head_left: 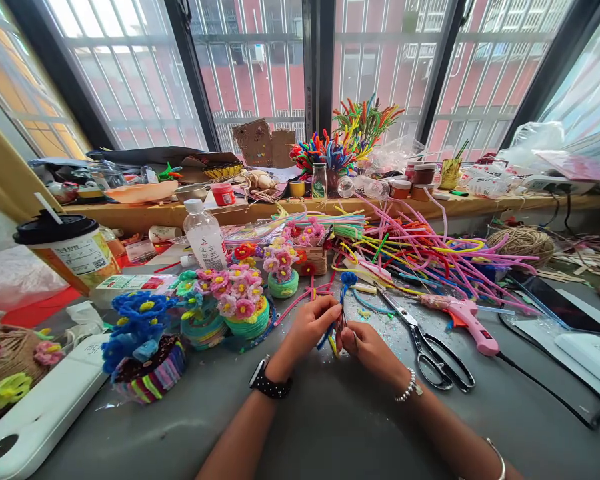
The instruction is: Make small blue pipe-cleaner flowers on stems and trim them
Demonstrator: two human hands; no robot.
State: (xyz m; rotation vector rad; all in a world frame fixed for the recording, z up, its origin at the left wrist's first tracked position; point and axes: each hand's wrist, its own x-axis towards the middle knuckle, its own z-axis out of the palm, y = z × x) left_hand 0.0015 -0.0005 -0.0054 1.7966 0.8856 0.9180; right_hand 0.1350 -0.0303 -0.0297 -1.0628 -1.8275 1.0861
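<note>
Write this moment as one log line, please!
left hand: pinching blue pipe cleaner | right hand: pinching it too | nearby: scissors, pink glue gun

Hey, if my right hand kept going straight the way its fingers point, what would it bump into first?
Your left hand. The right hand points up and left, and the two almost meet around the blue pipe cleaner both pinch. Contact would probably come at once.
</note>
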